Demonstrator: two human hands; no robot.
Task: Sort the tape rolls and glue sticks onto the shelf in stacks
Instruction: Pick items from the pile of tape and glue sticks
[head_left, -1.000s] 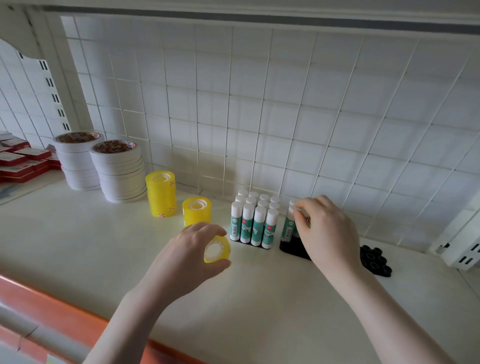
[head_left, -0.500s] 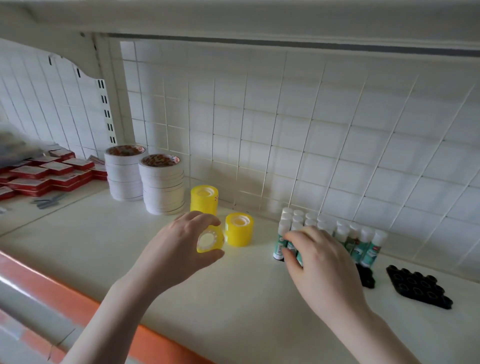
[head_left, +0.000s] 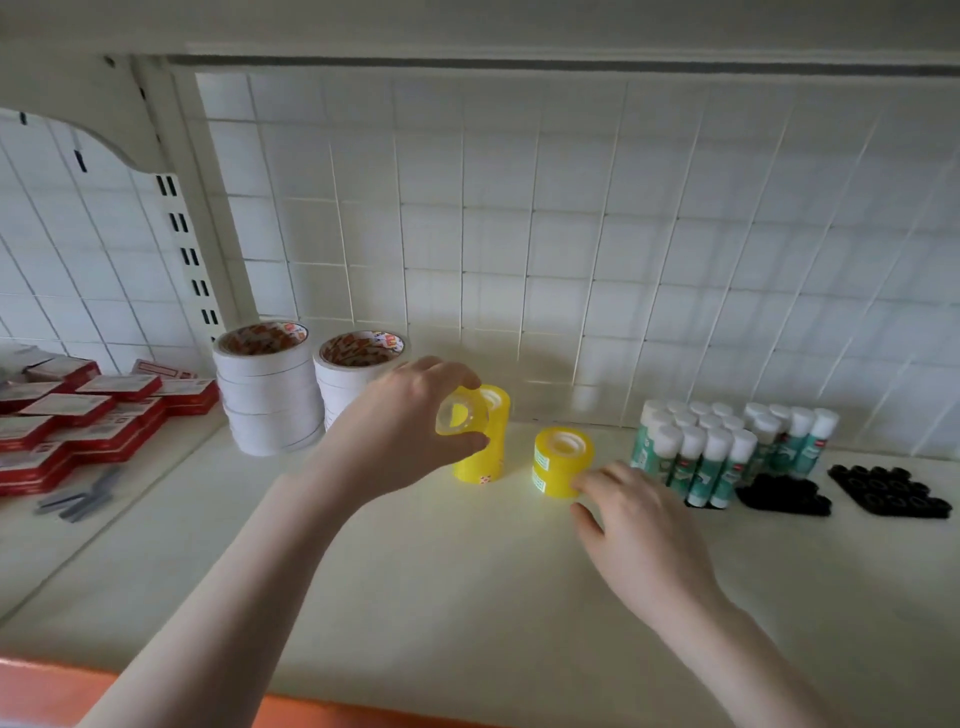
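Left hand (head_left: 400, 431): a single yellow tape roll (head_left: 462, 418) is pinched between thumb and curled fingertips, tilted so its open core faces the camera, held off the surface in front of the upper part of the tall yellow tape stack (head_left: 483, 441). Contact with that stack can't be judged.

Right hand (head_left: 631, 525): fingers are extended and slightly spread, nothing gripped; fingertips (head_left: 584, 480) are at the lower right edge of the short yellow tape stack (head_left: 561, 462), apparently touching it.

The short stack is placed just right of the tall stack, both standing on the cream shelf (head_left: 467, 597). Two stacks of white tape rolls (head_left: 270, 389) are seen left of the tall stack, the nearer one partly hidden by the left hand.

Right of the short stack, glue sticks (head_left: 691, 457) with white caps and green labels are stood upright in a tight block; a second, smaller group (head_left: 795, 436) is set just beyond. Black holder trays (head_left: 888, 491) are laid further right, on the shelf.

Far left of the tall stack, red-and-white boxes (head_left: 88, 410) are piled, with a grey tool (head_left: 83, 496) lying in front of them; its type can't be made out. A white wire grid panel (head_left: 571, 234) backs the shelf.
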